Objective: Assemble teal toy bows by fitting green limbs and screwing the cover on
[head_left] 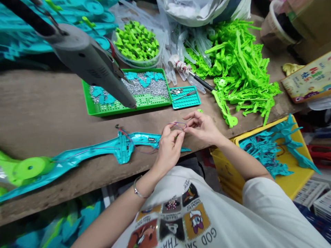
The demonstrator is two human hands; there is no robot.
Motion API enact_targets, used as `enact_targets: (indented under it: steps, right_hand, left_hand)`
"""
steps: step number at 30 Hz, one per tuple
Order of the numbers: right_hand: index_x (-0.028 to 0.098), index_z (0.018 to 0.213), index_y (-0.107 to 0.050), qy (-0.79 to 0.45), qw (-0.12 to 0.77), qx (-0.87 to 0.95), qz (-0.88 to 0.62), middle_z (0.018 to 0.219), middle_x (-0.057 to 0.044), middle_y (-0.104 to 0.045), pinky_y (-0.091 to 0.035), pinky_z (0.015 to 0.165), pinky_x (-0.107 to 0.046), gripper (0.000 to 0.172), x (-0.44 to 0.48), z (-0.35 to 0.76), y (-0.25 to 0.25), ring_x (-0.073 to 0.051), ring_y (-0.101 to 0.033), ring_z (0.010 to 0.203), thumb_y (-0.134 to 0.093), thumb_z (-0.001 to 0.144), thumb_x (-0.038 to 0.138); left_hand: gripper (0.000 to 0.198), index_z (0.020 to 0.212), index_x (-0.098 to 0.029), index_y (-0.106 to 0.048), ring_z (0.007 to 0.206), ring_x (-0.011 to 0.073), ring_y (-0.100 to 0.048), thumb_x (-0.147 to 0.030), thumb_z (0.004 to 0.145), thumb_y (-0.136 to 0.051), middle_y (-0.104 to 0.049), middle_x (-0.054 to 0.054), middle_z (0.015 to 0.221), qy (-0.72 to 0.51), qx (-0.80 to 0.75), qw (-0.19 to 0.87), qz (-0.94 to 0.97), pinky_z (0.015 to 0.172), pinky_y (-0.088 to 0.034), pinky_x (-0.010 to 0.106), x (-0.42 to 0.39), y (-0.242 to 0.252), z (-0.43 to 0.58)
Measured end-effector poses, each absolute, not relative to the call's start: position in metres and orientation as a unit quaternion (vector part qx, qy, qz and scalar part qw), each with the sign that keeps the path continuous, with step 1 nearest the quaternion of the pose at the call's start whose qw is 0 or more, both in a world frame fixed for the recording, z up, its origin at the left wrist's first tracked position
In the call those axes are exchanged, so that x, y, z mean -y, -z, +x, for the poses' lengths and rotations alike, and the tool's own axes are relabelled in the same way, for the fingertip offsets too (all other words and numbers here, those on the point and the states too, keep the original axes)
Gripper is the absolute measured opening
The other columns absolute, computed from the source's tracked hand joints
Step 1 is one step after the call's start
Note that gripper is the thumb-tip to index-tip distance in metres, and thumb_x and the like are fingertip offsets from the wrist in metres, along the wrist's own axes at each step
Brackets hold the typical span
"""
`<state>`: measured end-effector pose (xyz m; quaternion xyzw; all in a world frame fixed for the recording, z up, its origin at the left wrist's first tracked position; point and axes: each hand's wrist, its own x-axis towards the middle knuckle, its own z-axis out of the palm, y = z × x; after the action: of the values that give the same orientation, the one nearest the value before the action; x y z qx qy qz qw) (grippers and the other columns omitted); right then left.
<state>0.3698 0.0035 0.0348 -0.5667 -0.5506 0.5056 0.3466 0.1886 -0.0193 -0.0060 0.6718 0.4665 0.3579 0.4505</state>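
Thin red and blue wires (178,123) loop up between my hands, over the front edge of the workbench. My left hand (169,146) pinches them between thumb and fingertips. My right hand (204,128) meets it there, thumb and forefinger closed on the wires and the other fingers loosely curled. A small green bit shows under the fingertips, too hidden to name. Beneath my left hand lies a long turquoise plastic shell (95,150), open side up, with wires along it and small silvery cells (151,140) inside. A round lime-green part (32,168) sits at its left end.
A grey electric screwdriver (90,65) hangs over a green tray (152,109) of screws and turquoise pieces. Beside it lies a small teal tray (187,102) with metal discs. Behind are a tub of green caps (137,40) and piled green parts (240,65). A yellow crate (307,172) stands right.
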Motion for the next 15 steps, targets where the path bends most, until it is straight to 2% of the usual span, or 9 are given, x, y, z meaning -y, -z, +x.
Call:
enact_targets:
  steps: [2, 5, 8, 10, 15]
  right_hand:
    - [0.018, 0.101, -0.061, -0.513, 0.323, 0.558, -0.567, 0.077, 0.002, -0.07, -0.055, 0.066, -0.024, 0.028, -0.011, 0.377, -0.029, -0.012, -0.068, 0.069, -0.073, 0.076, 0.021]
    - [0.016, 0.093, -0.064, -0.51, 0.277, 0.586, -0.566, 0.075, 0.001, -0.069, -0.055, 0.066, -0.024, 0.016, -0.023, 0.389, -0.018, -0.012, -0.067, 0.069, -0.068, 0.078, 0.018]
    - [0.014, 0.089, -0.068, -0.482, 0.225, 0.637, -0.557, 0.075, -0.001, -0.071, -0.053, 0.066, -0.025, 0.01, -0.031, 0.398, -0.014, -0.013, -0.067, 0.069, -0.066, 0.079, 0.016]
    - [0.014, 0.089, -0.07, -0.465, 0.194, 0.675, -0.539, 0.078, -0.002, -0.074, -0.051, 0.068, -0.024, 0.011, -0.034, 0.4, -0.016, -0.013, -0.067, 0.07, -0.066, 0.079, 0.013]
    - [0.015, 0.09, -0.074, -0.424, 0.144, 0.754, -0.48, 0.087, -0.002, -0.078, -0.047, 0.076, -0.024, 0.015, -0.041, 0.401, -0.02, -0.013, -0.069, 0.079, -0.066, 0.08, 0.009]
  left_hand:
    - [0.029, 0.118, -0.018, -0.069, 0.147, 0.0294, -0.043, -0.035, 0.103, -0.051, -0.05, 0.018, 0.146, -0.341, -0.469, 0.408, 0.705, 0.109, -0.049, 0.046, 0.022, 0.007, 0.185]
    - [0.036, 0.135, -0.015, -0.059, 0.138, 0.0301, -0.052, -0.028, 0.102, -0.052, -0.04, 0.022, 0.155, -0.333, -0.465, 0.308, 0.761, 0.11, -0.048, 0.051, 0.028, 0.013, 0.178]
    - [0.032, 0.131, -0.016, -0.061, 0.126, 0.0306, -0.058, -0.022, 0.1, -0.054, -0.053, 0.021, 0.145, -0.307, -0.45, 0.216, 0.81, 0.11, -0.045, 0.052, 0.03, 0.02, 0.173]
    - [0.032, 0.13, -0.017, -0.062, 0.123, 0.0317, -0.059, -0.024, 0.1, -0.056, -0.061, 0.018, 0.136, -0.283, -0.451, 0.182, 0.826, 0.108, -0.045, 0.052, 0.029, 0.023, 0.174]
    - [0.03, 0.127, -0.019, -0.064, 0.113, 0.029, -0.062, -0.029, 0.099, -0.058, -0.069, 0.012, 0.119, -0.263, -0.432, 0.192, 0.841, 0.107, -0.044, 0.049, 0.021, 0.032, 0.181]
